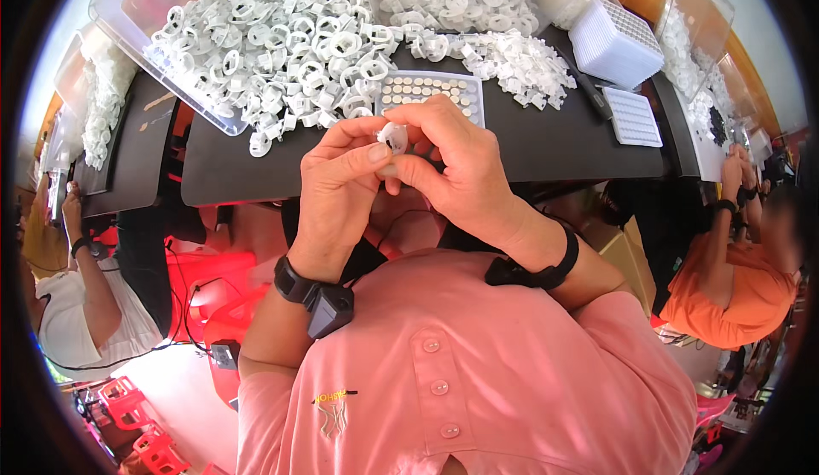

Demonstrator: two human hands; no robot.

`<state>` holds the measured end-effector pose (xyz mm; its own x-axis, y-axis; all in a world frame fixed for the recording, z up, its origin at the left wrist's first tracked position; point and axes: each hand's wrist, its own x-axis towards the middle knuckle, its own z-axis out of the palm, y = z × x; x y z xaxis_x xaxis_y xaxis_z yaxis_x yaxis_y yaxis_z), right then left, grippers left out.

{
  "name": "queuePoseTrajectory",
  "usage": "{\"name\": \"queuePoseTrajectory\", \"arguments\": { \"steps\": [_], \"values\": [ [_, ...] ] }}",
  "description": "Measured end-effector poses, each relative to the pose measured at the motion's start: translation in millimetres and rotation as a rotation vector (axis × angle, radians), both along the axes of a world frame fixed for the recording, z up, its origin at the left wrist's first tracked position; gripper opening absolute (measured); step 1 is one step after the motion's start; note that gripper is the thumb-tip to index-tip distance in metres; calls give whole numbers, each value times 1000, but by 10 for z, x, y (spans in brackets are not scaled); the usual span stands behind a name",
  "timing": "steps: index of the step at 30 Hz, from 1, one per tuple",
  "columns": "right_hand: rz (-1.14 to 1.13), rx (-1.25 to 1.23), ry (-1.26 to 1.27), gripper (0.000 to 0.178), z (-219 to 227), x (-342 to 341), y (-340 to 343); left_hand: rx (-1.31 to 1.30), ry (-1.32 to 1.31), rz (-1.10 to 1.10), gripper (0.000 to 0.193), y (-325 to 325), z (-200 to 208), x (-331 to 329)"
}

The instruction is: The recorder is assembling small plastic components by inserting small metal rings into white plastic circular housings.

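Note:
Between both hands, in front of my chest, is a small white plastic part (393, 137) with a dark spot on its face. My left hand (339, 161) pinches it from the left with thumb and fingertips. My right hand (452, 155) closes on it from the right, its thumb low and its index finger over the top. The fingers hide much of the part. Just beyond my fingertips lies a tray (478, 93) with rows of round, pale button-like discs (415, 91). To its left a pile of white ring-shaped plastic parts (294, 49) spills from a clear bin (223, 122).
Small white pieces (522, 67) are heaped at the back right. Beside them are stacked white trays (612, 44), a single gridded tray (632, 118) and a dark pen-like tool (589, 87). The black table (256, 172) ends just before my hands. People sit at both sides.

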<state>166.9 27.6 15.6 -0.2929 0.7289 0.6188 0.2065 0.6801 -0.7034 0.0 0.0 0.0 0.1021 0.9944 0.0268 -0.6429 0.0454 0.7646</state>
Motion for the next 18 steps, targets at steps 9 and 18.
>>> {"name": "queuePoseTrajectory", "arguments": {
  "steps": [9,18],
  "values": [
    [-215,-104,-350,7,326,763,562,78,-126,-19,24,1,-67,-59],
    [-247,-212,-802,11,226,639,728,10,-117,-92,27,-13,-71,-117]
  ]
}}
